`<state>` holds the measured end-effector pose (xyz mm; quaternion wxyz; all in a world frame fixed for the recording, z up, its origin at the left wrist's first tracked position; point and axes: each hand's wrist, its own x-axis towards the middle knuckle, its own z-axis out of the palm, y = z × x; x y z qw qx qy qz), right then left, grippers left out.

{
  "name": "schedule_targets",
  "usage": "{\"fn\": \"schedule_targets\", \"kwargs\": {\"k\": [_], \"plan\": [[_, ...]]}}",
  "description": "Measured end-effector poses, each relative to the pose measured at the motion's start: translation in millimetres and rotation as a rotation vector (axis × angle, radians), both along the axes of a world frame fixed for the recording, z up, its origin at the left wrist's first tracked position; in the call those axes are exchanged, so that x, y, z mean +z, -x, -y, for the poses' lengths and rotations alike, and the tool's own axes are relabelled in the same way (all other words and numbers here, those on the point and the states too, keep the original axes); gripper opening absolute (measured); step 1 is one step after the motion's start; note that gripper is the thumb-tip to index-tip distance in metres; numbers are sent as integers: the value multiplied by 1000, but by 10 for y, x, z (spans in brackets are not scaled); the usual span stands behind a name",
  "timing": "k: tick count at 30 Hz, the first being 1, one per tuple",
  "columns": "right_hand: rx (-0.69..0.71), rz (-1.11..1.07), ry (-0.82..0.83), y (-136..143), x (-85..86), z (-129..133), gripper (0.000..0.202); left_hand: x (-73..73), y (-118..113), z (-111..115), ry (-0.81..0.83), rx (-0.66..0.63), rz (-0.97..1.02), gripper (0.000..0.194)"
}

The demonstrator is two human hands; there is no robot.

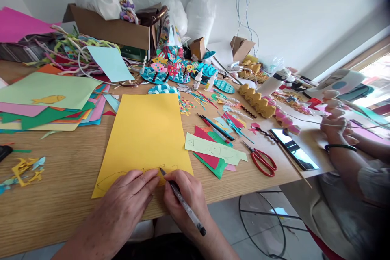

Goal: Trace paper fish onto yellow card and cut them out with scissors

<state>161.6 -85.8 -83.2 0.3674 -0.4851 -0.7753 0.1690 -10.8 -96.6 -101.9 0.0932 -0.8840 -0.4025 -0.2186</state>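
Low in the frame's centre, right hand [183, 195] is gripping a pen [182, 201], drawing an outline (a steady continuing stroke seems needed) on yellow paper [146, 134]; left hand [128, 199] is pressing flat, grasping nothing.

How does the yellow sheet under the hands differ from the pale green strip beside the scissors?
The yellow sheet is a large, whole rectangle lying alone on the table; the pale green strip is a small cut piece lying over red and green scraps. The left hand presses the yellow sheet while the right hand holds a pen on it; nobody touches the strip. Both lie flat and carry pen outlines.
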Motion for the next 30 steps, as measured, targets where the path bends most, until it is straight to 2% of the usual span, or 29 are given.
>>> {"fn": "schedule_targets", "kwargs": {"k": [6, 11, 20, 22, 25, 28, 30], "plan": [[-30, -12, -13, -12, -50, 0, 12, -37, -3, 9, 29, 8, -7, 35], [-62, -61, -110, -10, -102, -5, 11, -69, 14, 3, 47, 4, -24, 36], [-91, -71, -105, -2, -82, 2, 12, -34, 19, -10, -6, -25, -19, 34], [-91, -100, -58, -16, -55, 11, 12, -27, 10, -11, -1, -31, 1, 34], [-107, -231, 102, -68, -4, 29, 9, -11, 6, -7, 17, -13, 70, 31], [-75, -293, 229, -117, 44, 52, 7, 8, 21, 7, 126, 23, 167, 33], [-20, -261, 226, -127, 63, 67, 7, 21, 32, 18, 216, 38, 203, 35]]}}
